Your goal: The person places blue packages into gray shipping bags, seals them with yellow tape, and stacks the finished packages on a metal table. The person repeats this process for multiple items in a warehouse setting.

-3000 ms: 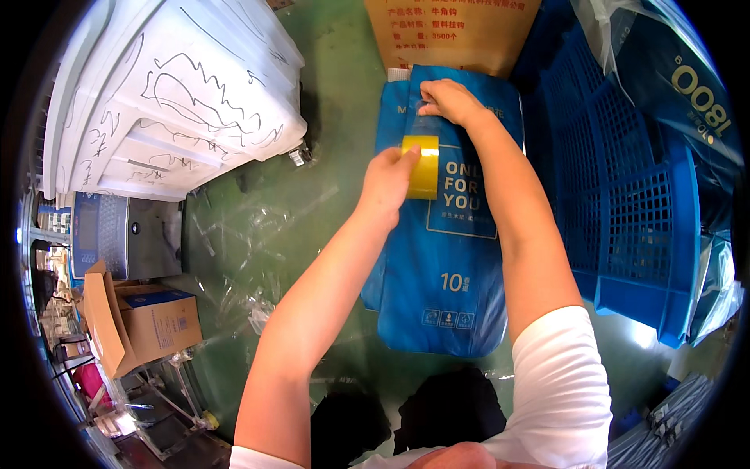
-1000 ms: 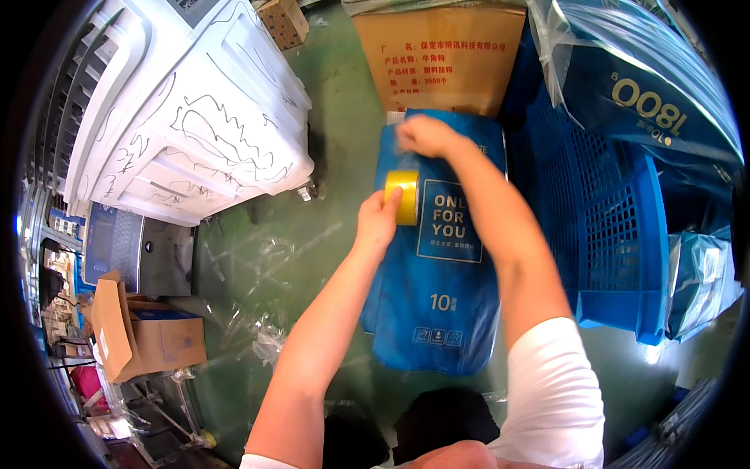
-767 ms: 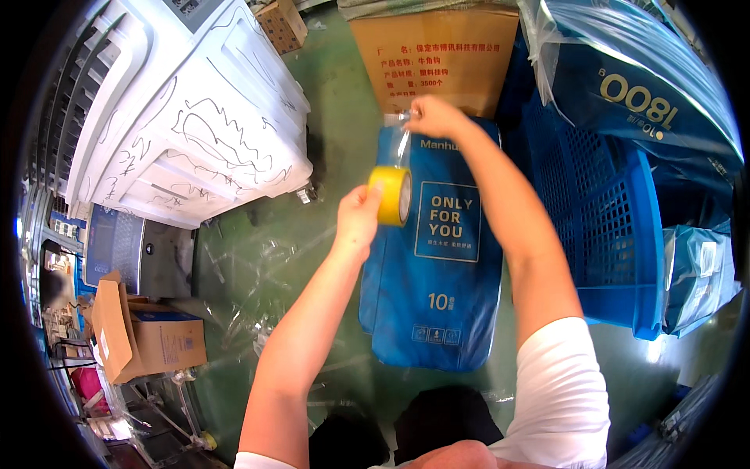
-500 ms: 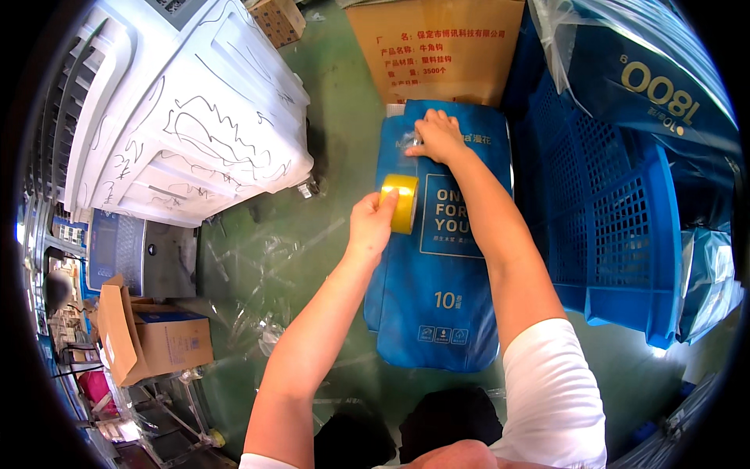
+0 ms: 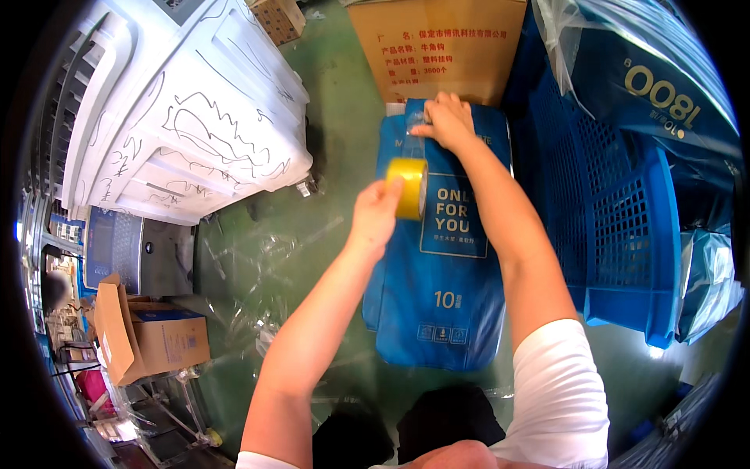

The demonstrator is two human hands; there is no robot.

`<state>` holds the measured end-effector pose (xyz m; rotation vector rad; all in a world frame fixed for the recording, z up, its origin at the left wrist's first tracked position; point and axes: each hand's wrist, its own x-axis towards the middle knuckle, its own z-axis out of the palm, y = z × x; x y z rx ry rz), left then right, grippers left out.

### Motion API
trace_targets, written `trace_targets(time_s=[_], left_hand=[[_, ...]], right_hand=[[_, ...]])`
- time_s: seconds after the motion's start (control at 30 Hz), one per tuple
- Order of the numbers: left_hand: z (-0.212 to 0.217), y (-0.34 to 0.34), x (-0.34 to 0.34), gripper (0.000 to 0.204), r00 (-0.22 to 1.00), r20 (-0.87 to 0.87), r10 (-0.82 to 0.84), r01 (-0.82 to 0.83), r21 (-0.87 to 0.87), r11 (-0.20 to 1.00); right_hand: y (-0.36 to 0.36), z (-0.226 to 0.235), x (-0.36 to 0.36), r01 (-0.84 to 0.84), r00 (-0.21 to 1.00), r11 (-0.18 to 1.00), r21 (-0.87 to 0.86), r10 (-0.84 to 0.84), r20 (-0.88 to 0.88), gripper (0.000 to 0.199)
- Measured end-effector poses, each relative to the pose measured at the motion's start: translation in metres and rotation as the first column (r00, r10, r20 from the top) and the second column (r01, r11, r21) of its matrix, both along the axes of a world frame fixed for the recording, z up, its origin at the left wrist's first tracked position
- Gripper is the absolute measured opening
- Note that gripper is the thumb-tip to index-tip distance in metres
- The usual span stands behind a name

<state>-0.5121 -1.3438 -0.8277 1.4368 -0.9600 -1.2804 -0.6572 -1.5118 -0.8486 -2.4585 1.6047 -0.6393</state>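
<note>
My left hand [image 5: 376, 213] is closed round a yellow roll of tape [image 5: 411, 188], holding it above the left side of a blue plastic package [image 5: 437, 313]. A clear strip of tape [image 5: 416, 133] shows between the roll and the package's far end. My right hand [image 5: 448, 123] lies over that far end with fingers bent, pressing near the strip. Whether the right fingers pinch the tape or only press on the package is hard to make out. A second blue package [image 5: 373, 301] partly shows beneath the first, along its left edge.
Beyond the package stands a brown carton [image 5: 437, 47]. A blue perforated crate [image 5: 625, 227] with blue plastic-wrapped packs [image 5: 641, 86] is at the right. A white plastic bin [image 5: 211, 125] stands at the left, above an opened cardboard box [image 5: 168, 344]. Clear plastic scraps litter the green floor [image 5: 258, 258].
My left hand and the tape roll have moved slightly away from me and to the right. My right hand has shifted a little toward the package's far edge.
</note>
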Motion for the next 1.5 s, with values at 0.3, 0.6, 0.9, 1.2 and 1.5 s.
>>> trace_targets(time_s=[0.3, 0.6, 0.9, 1.2, 1.5], left_hand=[[-0.013, -0.022, -0.003, 0.033, 0.988, 0.151, -0.019, 0.008, 0.073, 0.997], [-0.005, -0.004, -0.001, 0.036, 0.986, 0.165, -0.013, -0.015, 0.166, 0.986], [-0.015, -0.016, -0.003, 0.039, 0.995, 0.095, 0.014, -0.031, 0.183, 0.983], [-0.015, -0.019, 0.002, 0.040, 0.995, 0.091, -0.037, 0.019, 0.197, 0.980], [-0.024, -0.012, -0.006, 0.040, 0.984, 0.171, 0.045, -0.066, 0.118, 0.991]], right_hand=[[-0.002, -0.045, 0.005, 0.093, 0.995, 0.996, 0.018, -0.094, 0.035, 0.034], [-0.026, 0.011, -0.002, 0.126, 0.989, 0.988, -0.088, -0.118, 0.084, 0.027], [-0.009, -0.009, 0.002, 0.124, 0.969, 0.926, 0.357, -0.035, -0.245, 0.096], [-0.016, -0.019, 0.009, 0.175, 0.971, 0.900, 0.398, -0.090, -0.223, 0.085], [0.003, -0.016, 0.012, 0.166, 0.986, 0.964, 0.207, -0.163, -0.033, 0.037]])
